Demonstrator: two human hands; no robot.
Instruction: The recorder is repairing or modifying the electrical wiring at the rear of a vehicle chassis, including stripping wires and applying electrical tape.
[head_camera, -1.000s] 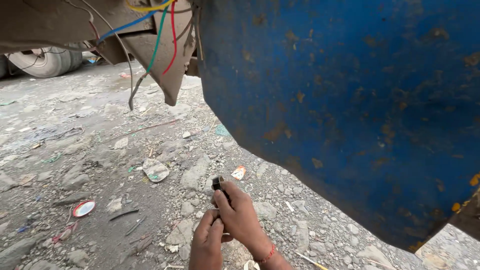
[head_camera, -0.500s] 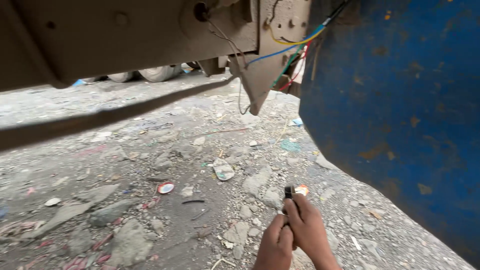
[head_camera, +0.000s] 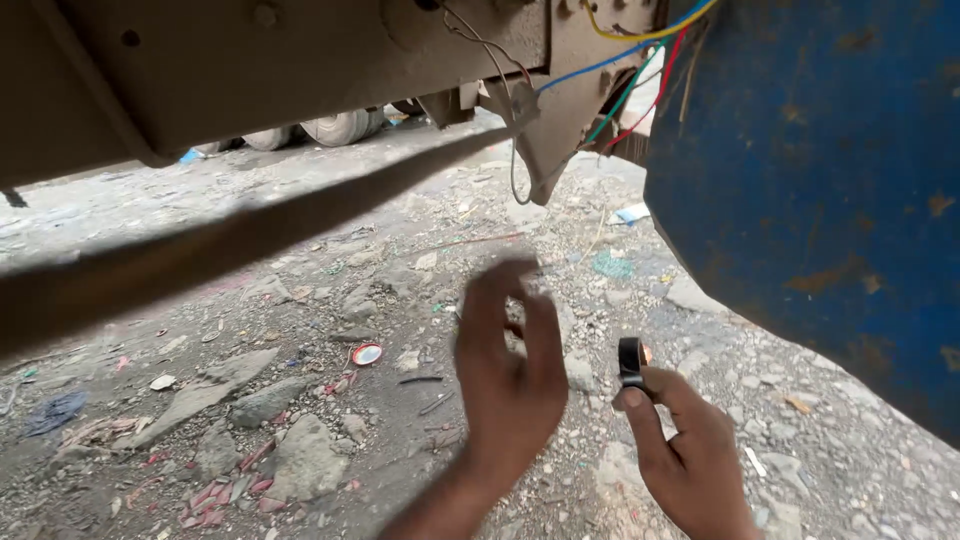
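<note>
- Right hand (head_camera: 690, 455) pinches a black tape roll (head_camera: 630, 360), near right, just beside the blue panel (head_camera: 830, 180) edge.
- Left hand (head_camera: 510, 370) raised, fingers loosely curled, holding nothing.
- Open gravel ground (head_camera: 300, 300) lies left.

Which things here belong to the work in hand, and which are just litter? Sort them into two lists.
In hand:
right hand pinching a black tape roll
left hand, raised, fingers empty
coloured wires hanging overhead

Lying about:
round red lid
stones
blue scrap
</note>
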